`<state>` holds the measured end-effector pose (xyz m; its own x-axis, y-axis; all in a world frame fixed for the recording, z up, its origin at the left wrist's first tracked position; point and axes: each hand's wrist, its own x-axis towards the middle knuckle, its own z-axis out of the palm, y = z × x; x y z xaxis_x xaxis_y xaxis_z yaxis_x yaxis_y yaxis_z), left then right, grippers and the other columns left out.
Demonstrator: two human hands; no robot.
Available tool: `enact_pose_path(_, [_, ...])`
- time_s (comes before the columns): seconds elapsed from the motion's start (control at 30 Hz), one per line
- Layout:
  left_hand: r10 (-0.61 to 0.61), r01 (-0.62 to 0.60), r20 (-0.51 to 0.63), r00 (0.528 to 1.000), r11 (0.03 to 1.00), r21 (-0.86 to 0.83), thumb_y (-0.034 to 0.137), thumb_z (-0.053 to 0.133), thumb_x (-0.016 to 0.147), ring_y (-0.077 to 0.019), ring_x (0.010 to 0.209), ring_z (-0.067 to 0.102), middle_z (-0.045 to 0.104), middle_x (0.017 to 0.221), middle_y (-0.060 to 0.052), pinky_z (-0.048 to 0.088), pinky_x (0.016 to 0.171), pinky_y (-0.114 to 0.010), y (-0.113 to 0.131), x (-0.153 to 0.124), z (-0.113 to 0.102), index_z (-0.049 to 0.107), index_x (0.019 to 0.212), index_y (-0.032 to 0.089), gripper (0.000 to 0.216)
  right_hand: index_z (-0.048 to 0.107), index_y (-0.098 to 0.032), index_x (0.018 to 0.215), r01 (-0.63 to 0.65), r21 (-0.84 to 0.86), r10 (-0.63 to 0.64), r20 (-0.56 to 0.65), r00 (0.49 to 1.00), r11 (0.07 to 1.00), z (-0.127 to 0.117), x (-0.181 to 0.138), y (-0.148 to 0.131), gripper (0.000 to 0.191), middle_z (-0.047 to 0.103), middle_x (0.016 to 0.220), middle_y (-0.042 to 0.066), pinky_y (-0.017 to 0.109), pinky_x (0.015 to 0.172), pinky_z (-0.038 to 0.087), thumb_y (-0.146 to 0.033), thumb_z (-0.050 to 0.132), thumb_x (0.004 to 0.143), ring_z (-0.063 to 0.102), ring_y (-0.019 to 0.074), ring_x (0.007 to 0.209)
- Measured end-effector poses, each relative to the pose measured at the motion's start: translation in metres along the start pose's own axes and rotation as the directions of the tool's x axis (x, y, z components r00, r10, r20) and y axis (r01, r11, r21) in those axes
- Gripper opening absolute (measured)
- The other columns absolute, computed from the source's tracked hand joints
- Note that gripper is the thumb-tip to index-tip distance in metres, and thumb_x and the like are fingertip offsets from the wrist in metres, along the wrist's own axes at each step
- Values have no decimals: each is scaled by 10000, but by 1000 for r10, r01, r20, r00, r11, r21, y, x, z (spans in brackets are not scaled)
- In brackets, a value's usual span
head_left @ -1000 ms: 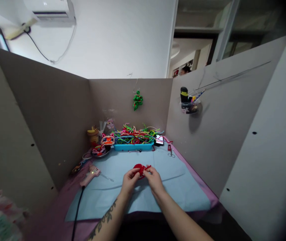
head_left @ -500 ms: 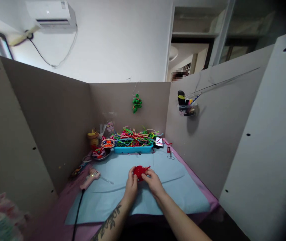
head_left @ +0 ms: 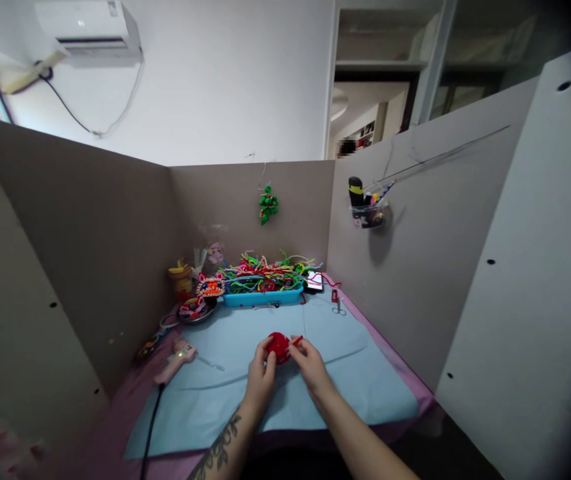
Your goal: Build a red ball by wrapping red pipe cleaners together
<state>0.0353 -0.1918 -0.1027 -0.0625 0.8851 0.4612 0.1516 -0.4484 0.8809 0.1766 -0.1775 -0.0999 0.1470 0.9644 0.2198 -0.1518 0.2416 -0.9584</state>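
Observation:
A small round red piece of cord work (head_left: 279, 347) is held just above the light blue cloth (head_left: 215, 417). My left hand (head_left: 261, 371) grips its left edge between thumb and fingers. On the right side, my right hand (head_left: 308, 361) pinches a short red cord end (head_left: 297, 340) that sticks out of the piece. The fingers hide part of the red piece's edges.
A blue tray (head_left: 260, 298) heaped with coloured cords stands at the back. Scissors (head_left: 339, 309) lie right of it. A pink corded glue gun (head_left: 178, 360) rests at left, near a bowl (head_left: 196, 313) of knotted pieces. Grey panels (head_left: 415, 247) enclose the table.
My right fingers have shifted onto the red cord end, which was sticking out free above them before. My left hand keeps its hold. The whole view has shifted slightly.

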Motion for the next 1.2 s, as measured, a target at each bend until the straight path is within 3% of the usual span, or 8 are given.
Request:
enact_pose_path(0.13, [-66,68,30,997,994,-87,338,558,837,-250,1048,638,679,1147,-129,481,936,-408,0,2,0,618,1137,167,350,586,-194,635,-35,111,34,7,999,993,-2,6,-6,293,559,591,-31,258,609,397,-456,711,677,485,140,589])
enact_pose_path(0.43, [-249,264,87,964,912,-314,336,756,653,-240,845,699,751,922,-113,529,797,-362,9,7,2,623,1016,150,429,568,-193,618,-194,201,193,25,981,960,0,14,-12,306,527,552,-54,231,537,321,-429,760,586,419,108,528])
enact_pose_path(0.63, [-250,276,116,961,888,-367,327,779,645,-217,837,687,745,910,-89,508,789,-328,10,7,-2,629,958,169,381,548,-193,580,-289,244,269,112,957,926,-2,14,-11,341,555,530,-52,230,542,337,-424,796,536,447,105,510])
enact_pose_path(0.8, [-230,272,153,961,883,-383,352,745,695,-216,878,672,729,958,-87,498,816,-345,4,9,-2,609,996,182,371,643,-163,615,-354,212,317,191,929,911,-7,13,-16,345,637,571,3,258,576,384,-460,799,535,524,138,537])
enact_pose_path(0.9, [-215,256,151,965,904,-343,392,686,744,-222,893,663,712,957,-92,499,816,-365,2,9,1,560,1093,186,424,686,-154,644,-362,229,313,225,923,904,-8,11,-19,350,676,629,30,274,623,414,-460,807,526,570,167,609])
enact_pose_path(1.0, [-162,149,-72,984,975,-163,397,674,738,-235,962,632,660,1048,-103,492,821,-375,1,8,1,524,1142,199,475,698,-167,682,-304,286,276,132,952,909,-5,9,-17,377,692,693,36,278,647,426,-500,798,536,588,181,672])
enact_pose_path(1.1, [-34,63,-264,964,993,102,375,672,736,-232,942,615,633,1037,-95,474,827,-382,4,5,-1,540,1092,196,420,662,-185,642,-191,263,200,-6,980,946,1,8,-11,395,670,676,24,281,640,425,-567,748,594,577,178,665])
enact_pose_path(1.2, [24,12,-204,979,985,174,353,661,749,-220,845,632,663,885,-59,475,817,-382,10,2,0,545,1083,188,390,630,-193,604,-64,159,72,-41,997,985,6,5,-5,406,674,758,39,295,708,441,-590,702,650,591,196,755])
